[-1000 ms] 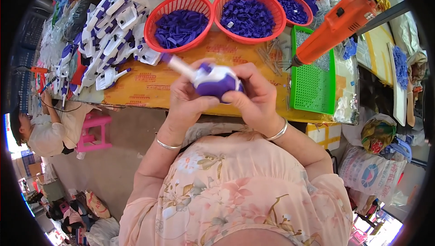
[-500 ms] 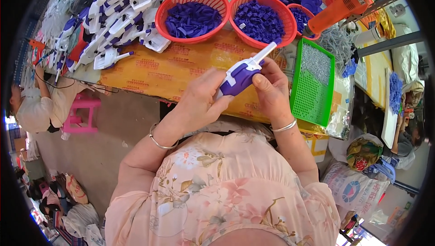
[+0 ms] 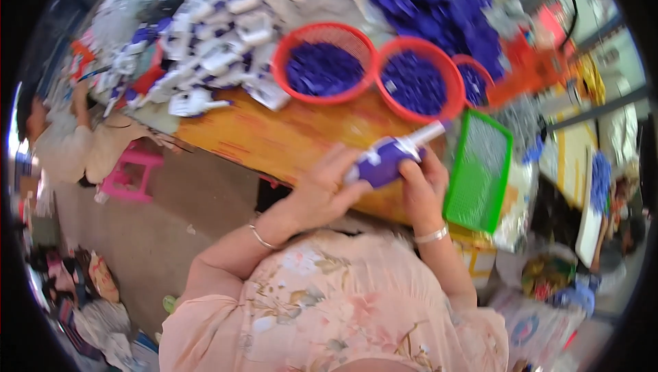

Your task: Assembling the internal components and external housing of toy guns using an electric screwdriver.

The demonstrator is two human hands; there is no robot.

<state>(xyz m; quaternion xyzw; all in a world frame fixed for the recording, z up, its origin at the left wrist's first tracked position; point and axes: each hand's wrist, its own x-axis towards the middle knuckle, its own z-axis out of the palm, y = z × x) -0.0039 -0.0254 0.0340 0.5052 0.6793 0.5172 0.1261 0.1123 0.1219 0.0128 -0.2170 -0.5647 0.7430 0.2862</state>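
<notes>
Between my two hands is a purple-and-white plastic tool body (image 3: 384,159) with a narrow white spout tipped in purple, pointing up and to the right. My left hand (image 3: 321,192) is closed round its lower left end. With thumb and fingers my right hand (image 3: 423,190) grips it near the base of the spout. Motion blur softens the details. Beyond my hands stand a red basket (image 3: 277,70) of purple strips and another red basket (image 3: 458,101) of small purple parts. A green tray (image 3: 449,211) holding small metal pieces lies right of my right hand.
Similar white-and-purple bodies (image 3: 226,40) are heaped at the back left. Flat purple parts (image 3: 439,2) form a pile at the back. An orange electric screwdriver (image 3: 528,74) hangs at right. Leftward, another person sits near a pink stool (image 3: 133,173).
The view has shifted and blurred, so the table and baskets appear lower and farther right. Both hands keep hold of the plastic tool body, whose spout now tilts more to the right.
</notes>
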